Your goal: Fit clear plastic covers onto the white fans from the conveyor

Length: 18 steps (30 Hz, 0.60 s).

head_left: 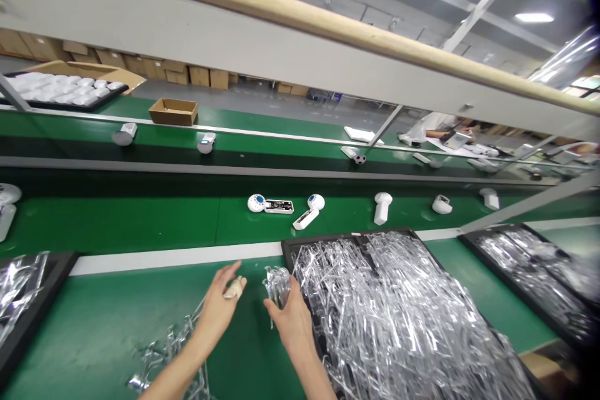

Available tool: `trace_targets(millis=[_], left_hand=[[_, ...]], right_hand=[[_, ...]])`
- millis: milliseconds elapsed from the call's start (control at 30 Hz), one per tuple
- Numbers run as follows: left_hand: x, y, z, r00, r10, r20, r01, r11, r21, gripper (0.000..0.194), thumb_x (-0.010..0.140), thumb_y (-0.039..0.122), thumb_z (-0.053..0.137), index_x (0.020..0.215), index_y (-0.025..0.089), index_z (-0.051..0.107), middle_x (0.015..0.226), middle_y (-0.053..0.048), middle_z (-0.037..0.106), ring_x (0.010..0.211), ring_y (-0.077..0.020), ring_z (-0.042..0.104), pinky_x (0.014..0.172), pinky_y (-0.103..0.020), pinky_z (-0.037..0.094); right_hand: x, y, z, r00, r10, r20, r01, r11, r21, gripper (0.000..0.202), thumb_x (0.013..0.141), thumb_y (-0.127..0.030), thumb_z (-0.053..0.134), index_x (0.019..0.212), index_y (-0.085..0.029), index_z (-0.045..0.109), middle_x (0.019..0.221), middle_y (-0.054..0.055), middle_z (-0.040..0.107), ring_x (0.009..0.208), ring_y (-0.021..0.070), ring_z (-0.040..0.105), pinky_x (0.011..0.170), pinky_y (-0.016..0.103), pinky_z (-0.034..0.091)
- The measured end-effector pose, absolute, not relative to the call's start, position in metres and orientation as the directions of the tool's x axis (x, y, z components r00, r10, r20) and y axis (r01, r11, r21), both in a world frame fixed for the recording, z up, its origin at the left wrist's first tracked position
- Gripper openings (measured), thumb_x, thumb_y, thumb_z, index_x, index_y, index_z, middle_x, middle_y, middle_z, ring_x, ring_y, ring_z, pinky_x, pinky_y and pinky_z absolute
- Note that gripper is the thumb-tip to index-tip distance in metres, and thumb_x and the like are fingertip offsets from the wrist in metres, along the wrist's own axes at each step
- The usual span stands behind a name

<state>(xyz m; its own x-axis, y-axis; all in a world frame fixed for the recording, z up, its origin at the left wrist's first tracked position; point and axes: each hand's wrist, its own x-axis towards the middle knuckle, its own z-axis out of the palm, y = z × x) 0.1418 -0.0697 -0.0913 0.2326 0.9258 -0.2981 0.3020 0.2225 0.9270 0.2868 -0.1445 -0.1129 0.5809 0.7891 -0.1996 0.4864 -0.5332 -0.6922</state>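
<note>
My right hand [293, 319] is closed on a small bundle of clear plastic pieces [277, 284], held at the left edge of a black tray [289, 249]. To its left, over the green bench, my left hand [218, 303] has its fingers apart with nothing visible in them. A pale finger cot [235, 288] covers one of its fingers. Below the left forearm lies a loose heap of clear plastic pieces [157, 356], partly hidden by the arm. Many similar clear pieces [403, 312] fill the black tray beside my right hand.
White round-headed devices [307, 219] lie spaced along the green conveyor [178, 219] ahead. More black trays stand at the left [51, 281] and right [497, 256]. A metal beam [281, 19] crosses overhead. A cardboard box [173, 114] and a co-worker's arm [438, 134] are beyond.
</note>
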Motion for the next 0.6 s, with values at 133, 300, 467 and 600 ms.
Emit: trace_targets(millis=[133,300,467,600], left_hand=[[0.091,-0.063,-0.094,0.301,0.936,-0.18,0.705,-0.091,0.703,0.058,0.079,0.048,0.046,0.13,0.021,0.046,0.116,-0.011,0.053,0.108,-0.0285,0.051,0.09,-0.042,0.042],[0.029,-0.08,-0.101,0.277,0.91,-0.308,0.881,-0.113,0.459,0.07,0.079,0.055,0.041,0.136,0.015,0.038,0.12,-0.015,0.051,0.107,-0.0313,0.049,0.087,-0.043,0.042],[0.006,-0.096,-0.105,0.208,0.879,-0.429,0.922,-0.03,0.386,0.059,0.083,0.049,0.036,0.133,0.017,0.042,0.118,-0.013,0.054,0.108,-0.0308,0.049,0.085,-0.042,0.043],[0.017,-0.097,-0.104,0.239,0.89,-0.388,0.91,-0.066,0.409,0.045,0.084,0.042,0.04,0.12,0.019,0.055,0.113,-0.01,0.059,0.107,-0.0279,0.051,0.09,-0.04,0.039]], right_hand=[[0.285,-0.13,-0.121,0.498,0.867,-0.014,0.836,-0.484,-0.26,0.063,0.07,-0.018,0.065,0.128,-0.008,0.041,0.102,0.019,0.063,0.091,0.0325,0.062,0.075,0.041,0.049],[0.279,-0.122,-0.136,0.42,0.901,0.105,0.902,-0.402,-0.158,0.074,0.076,-0.034,0.063,0.133,-0.001,0.03,0.103,0.025,0.059,0.091,0.0353,0.058,0.074,0.045,0.048],[0.278,-0.137,-0.121,0.307,0.924,0.228,0.94,-0.258,-0.223,0.047,0.089,-0.033,0.042,0.128,-0.005,0.038,0.112,0.024,0.055,0.099,0.0339,0.055,0.081,0.048,0.046],[0.242,-0.167,-0.106,0.132,0.991,-0.009,0.889,-0.122,-0.442,0.019,0.088,-0.025,0.049,0.103,-0.016,0.056,0.09,0.01,0.063,0.082,0.0232,0.062,0.07,0.035,0.052]])
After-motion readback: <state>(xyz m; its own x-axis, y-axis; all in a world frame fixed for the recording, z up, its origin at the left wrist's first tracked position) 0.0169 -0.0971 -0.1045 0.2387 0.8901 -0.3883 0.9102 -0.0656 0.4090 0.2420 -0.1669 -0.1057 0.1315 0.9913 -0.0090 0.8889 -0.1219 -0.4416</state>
